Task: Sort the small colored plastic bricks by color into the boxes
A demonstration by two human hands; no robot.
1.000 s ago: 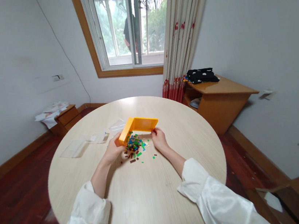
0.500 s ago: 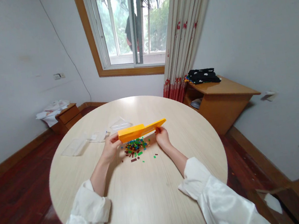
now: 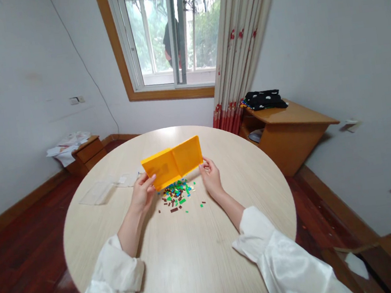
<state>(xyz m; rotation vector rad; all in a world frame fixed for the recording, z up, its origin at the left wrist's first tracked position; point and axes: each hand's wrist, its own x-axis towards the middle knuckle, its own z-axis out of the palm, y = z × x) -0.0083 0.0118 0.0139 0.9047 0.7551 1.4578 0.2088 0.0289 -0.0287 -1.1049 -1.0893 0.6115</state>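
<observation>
A yellow hinged plastic box (image 3: 186,156) is held up above the table, spread open like a book with its inside facing me. My left hand (image 3: 141,192) grips its left edge, thumb on the inner face. At the right lower corner, my right hand (image 3: 211,177) pinches the other half. No pieces show inside the box. Just below it lies a pile of small building bricks (image 3: 176,194) in green, brown, blue and yellow. Several loose bricks are scattered on the near side of the pile.
Clear plastic packaging (image 3: 97,192) lies on the left of the round table (image 3: 196,261). A wooden desk (image 3: 286,125) with folded black cloth (image 3: 264,99) stands at the back right. Papers (image 3: 67,145) cover a small cabinet at the left. A person (image 3: 168,44) stands beyond the window.
The yellow box has been tilted up, so its inner faces now point toward me instead of showing edge-on. Both hands still hold it. The brick pile looks the same.
</observation>
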